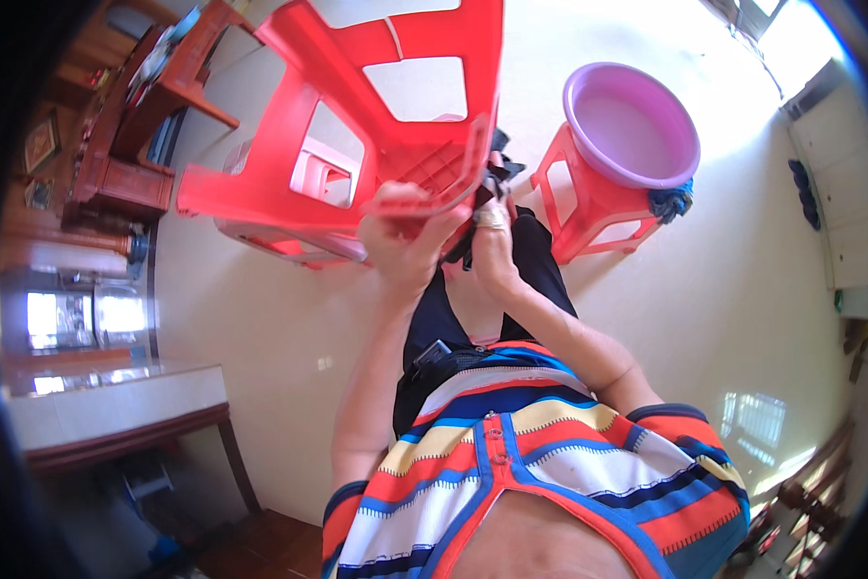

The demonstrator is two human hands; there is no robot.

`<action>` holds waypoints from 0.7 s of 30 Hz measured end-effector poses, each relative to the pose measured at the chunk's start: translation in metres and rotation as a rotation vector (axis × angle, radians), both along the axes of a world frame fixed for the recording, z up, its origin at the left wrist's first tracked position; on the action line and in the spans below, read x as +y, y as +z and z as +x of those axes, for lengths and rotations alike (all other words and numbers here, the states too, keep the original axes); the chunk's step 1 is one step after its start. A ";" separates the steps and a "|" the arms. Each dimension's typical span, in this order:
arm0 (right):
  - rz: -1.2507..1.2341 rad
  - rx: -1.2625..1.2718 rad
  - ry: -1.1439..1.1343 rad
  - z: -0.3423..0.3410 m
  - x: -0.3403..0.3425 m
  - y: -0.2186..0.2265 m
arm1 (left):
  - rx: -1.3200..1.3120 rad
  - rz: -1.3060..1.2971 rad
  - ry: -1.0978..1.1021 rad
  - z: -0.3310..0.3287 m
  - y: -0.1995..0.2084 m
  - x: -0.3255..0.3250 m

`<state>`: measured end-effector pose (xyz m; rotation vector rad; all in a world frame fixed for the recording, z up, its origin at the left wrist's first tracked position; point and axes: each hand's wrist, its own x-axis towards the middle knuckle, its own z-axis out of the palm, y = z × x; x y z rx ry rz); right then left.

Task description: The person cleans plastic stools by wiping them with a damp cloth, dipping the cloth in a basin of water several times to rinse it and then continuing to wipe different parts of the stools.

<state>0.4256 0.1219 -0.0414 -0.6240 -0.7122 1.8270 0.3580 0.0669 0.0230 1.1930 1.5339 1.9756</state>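
Note:
A red plastic stool [332, 92] lies tipped over in front of me, its underside and legs toward me. My left hand [400, 246] is closed round the stool's near edge, where the rim looks blurred. Close beside it, my right hand [494, 241] is closed on a dark cloth [499, 174] bunched against the stool's right side. The cloth partly hides the right fingers. A pale band shows near that hand's knuckles or wrist.
To the right, a purple basin [632, 125] stands on another red stool [598, 198], with a blue-grey cloth [672, 201] hanging at its edge. More red plastic shows beneath the tipped stool. Wooden furniture [115, 183] lines the left; a white-edged counter [125, 410] is nearer.

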 end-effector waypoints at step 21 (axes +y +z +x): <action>0.313 -0.342 -0.048 0.051 0.002 -0.046 | 0.685 0.323 0.737 -0.087 0.006 -0.054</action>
